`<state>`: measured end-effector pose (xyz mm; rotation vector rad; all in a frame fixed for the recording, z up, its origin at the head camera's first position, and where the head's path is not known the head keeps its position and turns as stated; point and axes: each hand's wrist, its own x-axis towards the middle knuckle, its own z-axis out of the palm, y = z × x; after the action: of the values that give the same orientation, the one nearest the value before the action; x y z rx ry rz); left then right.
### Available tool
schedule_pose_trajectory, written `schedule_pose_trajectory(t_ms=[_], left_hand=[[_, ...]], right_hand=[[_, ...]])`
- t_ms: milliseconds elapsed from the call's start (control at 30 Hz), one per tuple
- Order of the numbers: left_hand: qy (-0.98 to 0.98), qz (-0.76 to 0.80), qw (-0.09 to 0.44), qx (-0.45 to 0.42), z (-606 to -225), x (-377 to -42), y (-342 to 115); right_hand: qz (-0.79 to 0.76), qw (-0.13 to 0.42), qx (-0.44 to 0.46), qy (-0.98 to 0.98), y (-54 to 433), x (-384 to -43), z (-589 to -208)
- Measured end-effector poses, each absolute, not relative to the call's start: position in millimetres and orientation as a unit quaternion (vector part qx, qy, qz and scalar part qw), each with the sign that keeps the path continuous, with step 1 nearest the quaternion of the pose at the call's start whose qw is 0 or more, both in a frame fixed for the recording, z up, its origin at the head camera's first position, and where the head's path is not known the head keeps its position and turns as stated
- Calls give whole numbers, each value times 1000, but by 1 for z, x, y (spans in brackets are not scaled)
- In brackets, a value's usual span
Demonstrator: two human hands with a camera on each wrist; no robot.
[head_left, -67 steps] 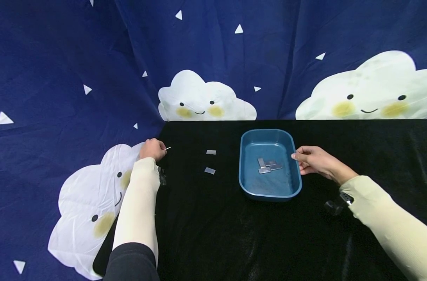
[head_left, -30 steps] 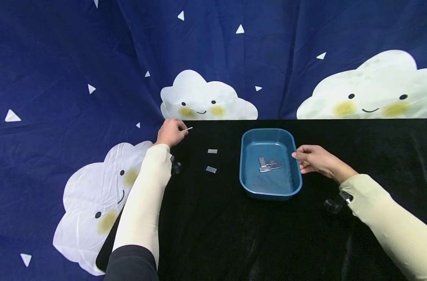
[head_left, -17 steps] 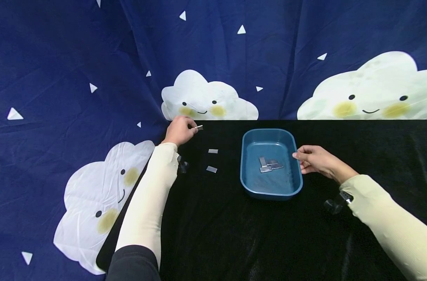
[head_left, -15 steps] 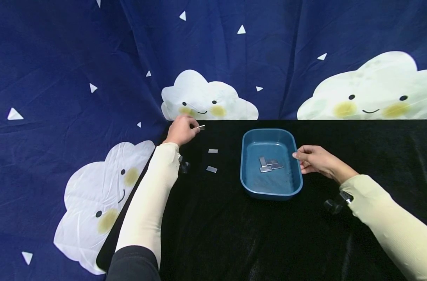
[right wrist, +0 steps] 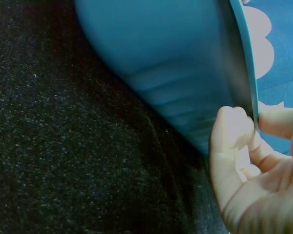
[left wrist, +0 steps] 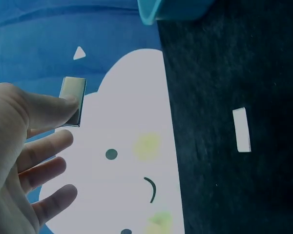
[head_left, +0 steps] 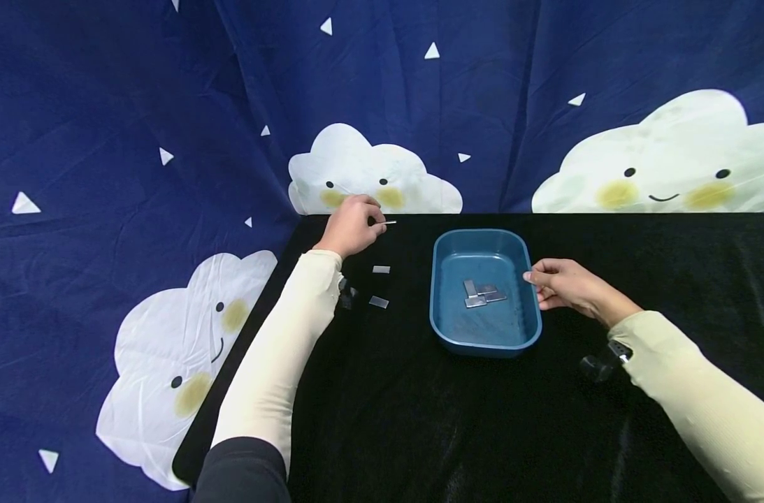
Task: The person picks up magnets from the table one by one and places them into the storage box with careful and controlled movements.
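My left hand [head_left: 355,227] is raised near the back of the table, left of the bin. Between thumb and index finger it pinches a small flat metal block [left wrist: 73,100], shiny and rectangular; its other fingers are spread loosely. Seen edge-on in the head view, that block is a thin sliver. My right hand [head_left: 564,288] grips the right rim of a blue plastic bin [head_left: 482,332], thumb over the rim and fingers against the outer wall. Several similar metal blocks [head_left: 475,302] lie together on the bin's floor, some touching or overlapping.
On the black table [head_left: 382,419], left of the bin, lie a metal block [head_left: 381,270] and, nearer me, another metal block [head_left: 378,302]. A dark blue curtain [head_left: 369,77] with printed clouds hangs behind the table and along its left side.
My left hand has moved right and toward the back from the table's left edge, still pinching the metal block. The right hand and the bin have stayed in place.
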<state>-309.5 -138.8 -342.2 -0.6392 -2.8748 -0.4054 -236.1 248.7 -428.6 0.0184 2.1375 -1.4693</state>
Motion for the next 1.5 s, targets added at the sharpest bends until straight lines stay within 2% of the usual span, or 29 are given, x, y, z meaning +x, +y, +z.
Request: schedule_pose_trajectory(t_ms=[567, 1000, 1500], left_hand=[[-956, -110, 65, -265, -340, -313, -81], [-957, -109, 30, -266, -345, -315, -31], [-967, -148, -13, -208, -369, -317, 3]], right_hand=[[-545, 272, 10, 793, 248, -235, -430], [-545, 266, 7, 795, 246, -234, -429], [-546, 264, 4, 795, 246, -235, -429]])
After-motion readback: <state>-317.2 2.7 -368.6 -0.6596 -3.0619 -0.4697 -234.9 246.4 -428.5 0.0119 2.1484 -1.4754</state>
